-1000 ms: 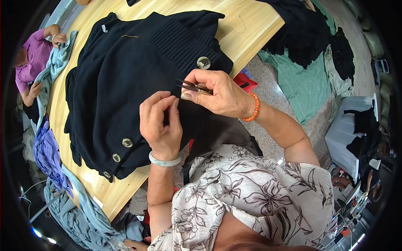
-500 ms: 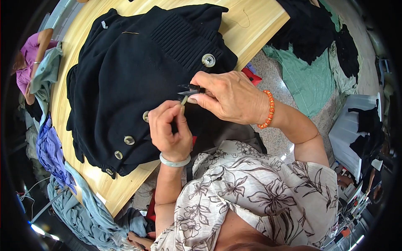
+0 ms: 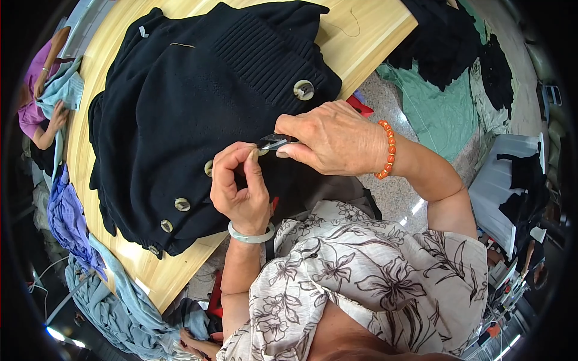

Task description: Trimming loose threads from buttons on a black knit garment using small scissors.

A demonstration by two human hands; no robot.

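A black knit cardigan (image 3: 180,114) with a ribbed band lies spread over the wooden table. My left hand (image 3: 242,186) is closed in a pinch on a pale button (image 3: 263,152) at the cardigan's near edge. In my right hand (image 3: 340,138) are small thread snips (image 3: 274,142), their blades right at that button and just beyond my left fingertips. Fingers partly cover the button and the snips' handles. Farther up by the ribbing sits a large marbled button (image 3: 303,90). Several more, including one button (image 3: 182,204), run along the lower left edge.
The pale wooden table (image 3: 385,27) carries a loose thread near its far right corner. Black and green garments (image 3: 439,114) lie beyond that edge. A white bin (image 3: 494,186) with black cloth stands at right. Another person (image 3: 45,108) handles blue-grey knitwear at far left.
The snips' blades have come in closer to the button and tilted. The cardigan has shifted slightly left. At far left, the other person's hands have moved on the blue-grey knitwear.
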